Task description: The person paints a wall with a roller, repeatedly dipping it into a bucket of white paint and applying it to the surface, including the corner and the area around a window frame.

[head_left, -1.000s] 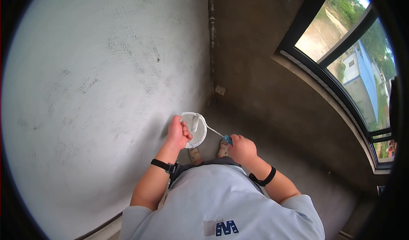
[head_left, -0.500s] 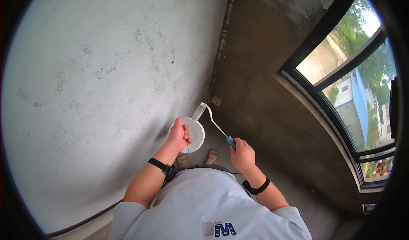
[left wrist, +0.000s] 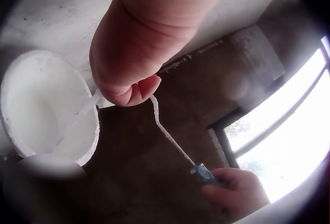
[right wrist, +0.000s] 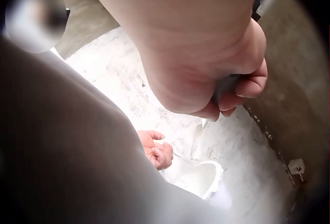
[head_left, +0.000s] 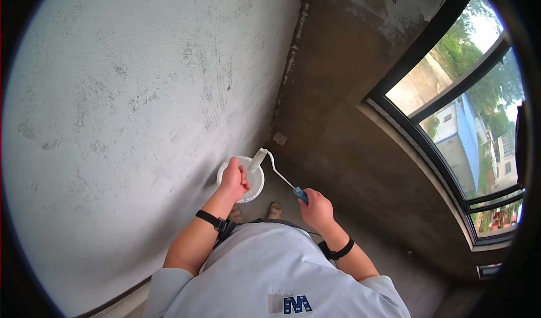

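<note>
In the head view a white bucket [head_left: 260, 187] hangs in front of the person, its inside coated white. My left hand [head_left: 233, 181] grips its pale handle [left wrist: 77, 116], which the left wrist view shows running down into the bucket. My right hand [head_left: 317, 210] holds the blue grip [head_left: 300, 194] of a paint roller, fingers curled round it. A bent, white-coated rod leads from the grip to the roller's sleeve [head_left: 257, 159], which slants across the bucket's far rim with its lower end over the opening. The left hand hides the sleeve in the left wrist view.
A white-coated wall [head_left: 141, 120] with grey patches rises close on the left. It meets a bare brown wall [head_left: 338, 92] with a socket box [head_left: 279, 138] low near the corner. A dark-framed window [head_left: 417, 115] is on the right. The person's feet [head_left: 274, 210] stand just below the bucket.
The roller sleeve has risen from inside the bucket to above its rim, then dipped slightly back toward the opening. The head view has shifted, and both hands keep their hold.
</note>
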`<state>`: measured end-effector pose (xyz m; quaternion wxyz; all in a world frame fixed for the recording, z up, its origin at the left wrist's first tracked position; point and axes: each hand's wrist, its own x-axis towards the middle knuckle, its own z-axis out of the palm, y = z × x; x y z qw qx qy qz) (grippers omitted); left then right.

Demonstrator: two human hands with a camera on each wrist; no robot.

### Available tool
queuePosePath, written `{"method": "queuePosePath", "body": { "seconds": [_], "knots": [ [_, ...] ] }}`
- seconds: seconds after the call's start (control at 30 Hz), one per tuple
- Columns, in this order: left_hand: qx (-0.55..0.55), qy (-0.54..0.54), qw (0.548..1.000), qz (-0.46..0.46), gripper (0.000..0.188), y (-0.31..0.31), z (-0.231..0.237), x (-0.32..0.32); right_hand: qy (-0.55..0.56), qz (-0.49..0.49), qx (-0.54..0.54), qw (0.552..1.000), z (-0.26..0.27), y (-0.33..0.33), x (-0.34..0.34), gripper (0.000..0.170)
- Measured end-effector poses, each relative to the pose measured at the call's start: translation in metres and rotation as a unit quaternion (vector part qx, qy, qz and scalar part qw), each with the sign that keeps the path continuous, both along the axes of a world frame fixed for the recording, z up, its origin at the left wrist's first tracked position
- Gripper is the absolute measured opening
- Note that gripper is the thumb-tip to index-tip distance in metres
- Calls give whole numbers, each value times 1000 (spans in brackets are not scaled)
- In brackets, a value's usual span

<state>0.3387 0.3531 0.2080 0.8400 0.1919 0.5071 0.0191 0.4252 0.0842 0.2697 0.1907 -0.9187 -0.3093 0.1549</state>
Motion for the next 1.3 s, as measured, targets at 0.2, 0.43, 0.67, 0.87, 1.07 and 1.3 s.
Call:
{"method": "queuePosePath", "body": {
  "seconds": [0.2,0.43,0.67,0.87,1.07,1.3],
  "knots": [
    [-22,-11,1000,4,33,6,-4,4,51,-22,-39,998,-1,1,6,29],
    [-37,-17,999,-1,34,10,-5,4,127,-112,10,986,17,9,13,29],
    [-34,-5,999,-35,35,17,-20,0,155,-135,40,978,30,19,30,34],
    [-35,1,997,-74,35,20,-35,-10,148,-192,99,965,55,37,48,36],
    [-48,8,997,-66,34,20,-43,-22,56,-218,234,946,78,60,84,33],
    [-38,4,996,-83,31,15,-47,-34,-101,-181,331,920,148,115,108,32]
  ]
}}
